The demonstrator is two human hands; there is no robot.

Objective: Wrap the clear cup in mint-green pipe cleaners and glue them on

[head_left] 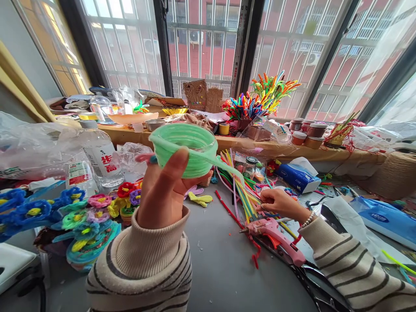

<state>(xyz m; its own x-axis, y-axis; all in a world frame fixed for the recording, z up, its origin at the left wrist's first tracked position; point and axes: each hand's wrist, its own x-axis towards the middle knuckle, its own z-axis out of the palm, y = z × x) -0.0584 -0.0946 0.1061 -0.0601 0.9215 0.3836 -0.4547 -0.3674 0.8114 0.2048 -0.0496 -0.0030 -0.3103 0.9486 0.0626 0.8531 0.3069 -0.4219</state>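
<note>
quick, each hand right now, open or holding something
Left hand: closed around the green-wrapped cup.
Right hand: curled closed near the pink glue gun; whether it holds anything cannot be told.

- In front of you, tall windows (126, 47) in dark frames (162, 47) span the room, with pale bars (188, 47) behind the glass.
- Beyond them you see a reddish building (199, 57).
- Daylight comes in towards you.
- Below the windows, a brown-covered ledge (232, 143) runs across.
- To your left hangs a yellowish curtain (19, 84).
- Before you spreads a grey tabletop (208, 260).
</note>
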